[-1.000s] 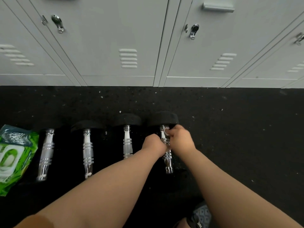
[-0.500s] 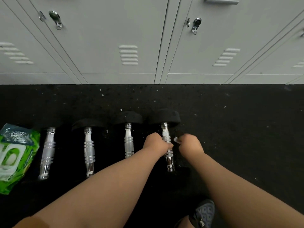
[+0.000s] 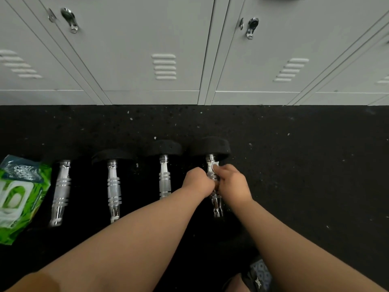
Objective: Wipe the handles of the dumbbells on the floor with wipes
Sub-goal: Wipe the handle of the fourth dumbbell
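The right hand point(image 3: 231, 182), pinching the wipe point(image 3: 215, 166), is back on the handle point(image 3: 212, 175) that the left hand point(image 3: 199, 182) grips, so wiping resumes.

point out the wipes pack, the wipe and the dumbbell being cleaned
wipes pack point(image 3: 20, 199), head view, on its green front panel
wipe point(image 3: 214, 167), head view, on the white bit above the fingers
rightmost dumbbell point(image 3: 216, 204), head view, on the chrome handle below the hands

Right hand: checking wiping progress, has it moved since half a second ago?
Yes. The right hand went left, back onto the rightmost dumbbell's handle, pressing the wipe.
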Available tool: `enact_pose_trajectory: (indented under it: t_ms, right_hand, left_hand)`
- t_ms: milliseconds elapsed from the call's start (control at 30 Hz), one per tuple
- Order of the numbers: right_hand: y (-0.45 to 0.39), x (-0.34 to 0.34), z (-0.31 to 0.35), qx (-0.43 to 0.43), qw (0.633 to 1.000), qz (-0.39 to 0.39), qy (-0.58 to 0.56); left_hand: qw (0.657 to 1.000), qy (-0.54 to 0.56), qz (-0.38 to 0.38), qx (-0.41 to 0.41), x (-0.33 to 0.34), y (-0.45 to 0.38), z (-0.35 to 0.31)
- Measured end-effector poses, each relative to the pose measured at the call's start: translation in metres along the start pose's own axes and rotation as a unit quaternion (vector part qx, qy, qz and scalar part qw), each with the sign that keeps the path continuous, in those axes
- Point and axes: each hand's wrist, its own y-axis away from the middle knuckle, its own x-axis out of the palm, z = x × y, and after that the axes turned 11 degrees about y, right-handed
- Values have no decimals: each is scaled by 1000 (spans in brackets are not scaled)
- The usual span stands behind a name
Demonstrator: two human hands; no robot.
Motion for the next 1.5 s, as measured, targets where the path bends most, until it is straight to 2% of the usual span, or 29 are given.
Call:
enact_pose_trajectory:
  t_ms: [67,133,233,300,400,467,600,667,700,767,800,833,900,967,1000,1067,1133,1200,1233,1267,1367,1400,1433,1500]
  right_hand:
    - [-4,-6,-4,48,993,77,76]
    - [-7,-14,-10,78,988,79,107]
    - [1,-16,3,-32,999,-16,40]
    - [3,-11,7,-118,990,-13,75]
    - [-9,-17,9,-114,977,-5,178]
    - [-12,-23,15,-123,974,-21,188]
    - [-9,-24,12,-225,941,31,252]
    - [-9,-23,-5,-185,944,51,267]
    - [-8,-25,-13,-135,950,69,272]
    - [-3,-28,-27,-23,966,77,244]
    - [-1,-27,-28,5,976,53,212]
    - [1,-26,-26,-3,985,12,175]
    - [0,-23,-10,-79,990,-40,113]
    - [-5,-17,5,-148,985,-36,85]
    - [-8,-13,8,-153,985,-34,79]
    - [-10,-8,10,-91,994,-43,29]
    - [-8,-7,6,19,999,-31,-31]
    - [-7,-6,1,92,993,72,-31]
    - [-6,-6,-2,107,988,113,-26]
    - [-5,-6,-3,121,985,113,-43]
    - [-10,-10,0,167,956,-3,-241]
    - [-12,-11,4,169,947,-23,-274]
    - [-13,-11,8,170,945,-11,-279]
    - [-8,-9,9,166,955,65,-238]
  left_hand:
    - [1000,-1,-2,3,1,2,0]
    - [1000,5,-3,1,1,3,1]
    - [1000,-2,-5,9,0,3,1]
    - [1000,-11,-17,15,1,4,2]
    - [999,-18,-19,23,1,6,2]
    - [999,-22,-19,32,1,5,2]
    - [999,-9,-19,31,0,5,5]
    - [1000,5,-11,27,0,4,6]
    - [1000,14,-4,26,0,4,6]
    - [999,30,8,22,1,4,7]
    - [999,35,10,20,1,3,7]
    - [999,35,11,19,1,3,6]
    - [1000,18,9,22,0,6,4]
    - [1000,7,-2,29,0,7,3]
    - [999,5,-6,32,0,8,3]
    - [999,0,-10,32,0,8,3]
    - [1000,6,-8,25,-1,5,4]
    - [1000,14,-1,20,-1,5,4]
    - [1000,17,3,20,-1,6,3]
    - [1000,21,6,22,-1,6,4]
    - [999,33,11,28,0,4,6]
    - [999,30,12,32,0,3,7]
    - [999,25,12,35,0,3,7]
    - [999,13,8,36,1,2,6]
